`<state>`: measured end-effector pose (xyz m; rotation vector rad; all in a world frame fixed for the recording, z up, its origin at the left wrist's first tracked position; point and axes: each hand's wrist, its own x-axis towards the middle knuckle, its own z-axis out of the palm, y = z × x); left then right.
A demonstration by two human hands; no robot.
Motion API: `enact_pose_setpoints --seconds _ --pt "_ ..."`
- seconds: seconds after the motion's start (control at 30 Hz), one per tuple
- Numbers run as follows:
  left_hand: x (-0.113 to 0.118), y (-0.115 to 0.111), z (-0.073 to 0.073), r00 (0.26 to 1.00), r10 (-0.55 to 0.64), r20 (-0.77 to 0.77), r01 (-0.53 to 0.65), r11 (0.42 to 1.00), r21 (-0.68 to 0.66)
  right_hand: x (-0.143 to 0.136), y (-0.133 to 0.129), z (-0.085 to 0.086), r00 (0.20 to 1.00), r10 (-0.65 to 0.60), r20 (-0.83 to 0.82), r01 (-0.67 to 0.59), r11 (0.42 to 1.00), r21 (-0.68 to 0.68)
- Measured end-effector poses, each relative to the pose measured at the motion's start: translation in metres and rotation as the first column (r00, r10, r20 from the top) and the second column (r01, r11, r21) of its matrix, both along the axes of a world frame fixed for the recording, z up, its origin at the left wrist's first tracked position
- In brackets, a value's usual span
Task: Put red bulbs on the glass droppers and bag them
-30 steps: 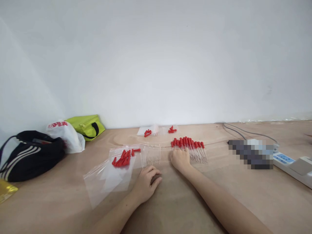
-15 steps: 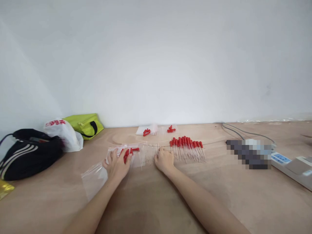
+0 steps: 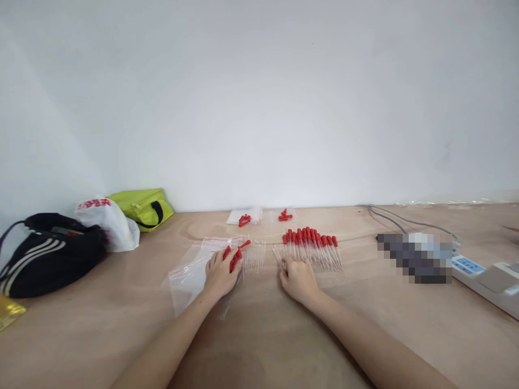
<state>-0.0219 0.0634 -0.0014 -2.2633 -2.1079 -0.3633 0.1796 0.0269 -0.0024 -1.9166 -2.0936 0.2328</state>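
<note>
My left hand [image 3: 221, 275] lies on clear plastic bags [image 3: 188, 275], its fingers spread beside and partly over several loose red bulbs [image 3: 235, 258]. My right hand [image 3: 299, 278] is closed, with its fingertips on clear thin tubes [image 3: 278, 257] lying on the table. Between the hands is a group of clear tubes without red tops [image 3: 255, 256]. Just beyond my right hand, a row of clear droppers with red bulbs [image 3: 312, 243] lies side by side, bulbs toward the wall.
Small bags with red bulbs [image 3: 244, 220] lie near the wall. A black bag [image 3: 52, 259], a white plastic bag [image 3: 111, 227] and a green bag [image 3: 140, 208] stand at left. At right are a blurred dark object [image 3: 413, 259], cables and a power strip [image 3: 466, 265].
My left hand has moved right, and the plastic bags and loose red bulbs have shifted right with it. My right hand has moved right from the bare tubes, with thin tubes now at its fingertips.
</note>
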Motion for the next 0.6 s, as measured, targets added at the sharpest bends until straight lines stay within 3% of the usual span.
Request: enact_pose_setpoints --seconds 0.23,0.4,0.6 --pt "0.014 0.005 0.014 0.995 0.042 0.095 -0.045 0.999 0.028 0.012 -0.006 0.001 1.000 -0.030 -0.002 0.030 0.999 0.021" --pt "0.033 0.033 0.025 0.991 -0.103 0.091 0.100 0.994 0.030 0.008 -0.007 0.002 0.996 -0.091 -0.018 0.091 0.995 -0.031" --pt "0.065 0.057 0.021 0.973 -0.201 0.112 0.198 0.980 0.035 0.009 -0.006 0.001 0.991 -0.095 -0.095 0.088 0.993 -0.078"
